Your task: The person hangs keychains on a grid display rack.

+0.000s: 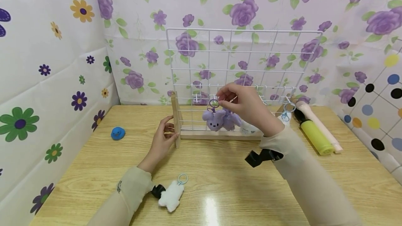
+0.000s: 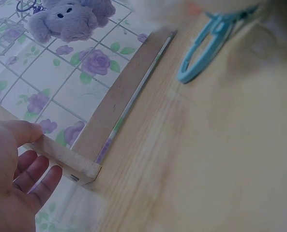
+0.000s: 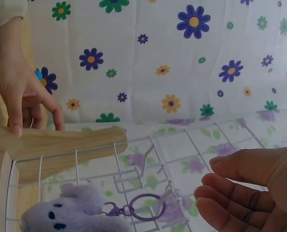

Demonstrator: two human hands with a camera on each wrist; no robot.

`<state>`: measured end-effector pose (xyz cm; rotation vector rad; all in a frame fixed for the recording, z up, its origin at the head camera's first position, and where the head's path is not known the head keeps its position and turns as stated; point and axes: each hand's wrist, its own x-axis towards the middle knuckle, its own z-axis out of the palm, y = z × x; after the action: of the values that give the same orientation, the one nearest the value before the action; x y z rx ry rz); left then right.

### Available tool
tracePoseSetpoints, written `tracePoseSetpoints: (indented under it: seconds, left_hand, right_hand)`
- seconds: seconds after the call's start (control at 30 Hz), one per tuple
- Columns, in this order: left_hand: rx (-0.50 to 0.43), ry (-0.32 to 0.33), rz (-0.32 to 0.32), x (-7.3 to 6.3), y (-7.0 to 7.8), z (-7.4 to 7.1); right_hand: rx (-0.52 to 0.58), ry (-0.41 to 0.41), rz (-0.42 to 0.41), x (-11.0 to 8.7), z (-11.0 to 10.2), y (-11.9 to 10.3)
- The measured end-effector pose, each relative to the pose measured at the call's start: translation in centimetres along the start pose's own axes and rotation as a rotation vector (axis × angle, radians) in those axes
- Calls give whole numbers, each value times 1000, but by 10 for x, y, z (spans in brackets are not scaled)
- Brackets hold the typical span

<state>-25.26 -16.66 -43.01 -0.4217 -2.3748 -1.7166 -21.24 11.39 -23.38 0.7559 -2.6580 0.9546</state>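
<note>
A white wire grid rack (image 1: 248,51) stands upright in a wooden base (image 1: 216,135). My left hand (image 1: 163,137) holds the base's left post (image 1: 176,121), thumb and fingers at its edges. My right hand (image 1: 243,102) is raised before the grid, its fingers loosely bent beside the purple ring (image 3: 148,208) of a light purple plush keychain (image 1: 214,120). The right wrist view shows a gap between fingertips and ring; the ring hangs on a white hook. Another purple plush keychain (image 1: 230,119) hangs just right, partly hidden by the hand. A white plush keychain (image 1: 172,196) lies near my left wrist.
A small blue rubber duck (image 1: 118,133) sits on the left of the table. At the right lie a yellow-green pump (image 1: 316,137) and a pale pink tube (image 1: 320,126). A white plush with a blue ring (image 1: 289,106) hangs at the grid's right end. Patterned sheets surround the table.
</note>
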Motion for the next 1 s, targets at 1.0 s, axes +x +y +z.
tracePoseSetpoints:
  seconds: [1.0]
  left_hand:
    - [9,-35,-34,-9,34,-3]
  right_hand:
    - [197,-114,-179,-46,61,-8]
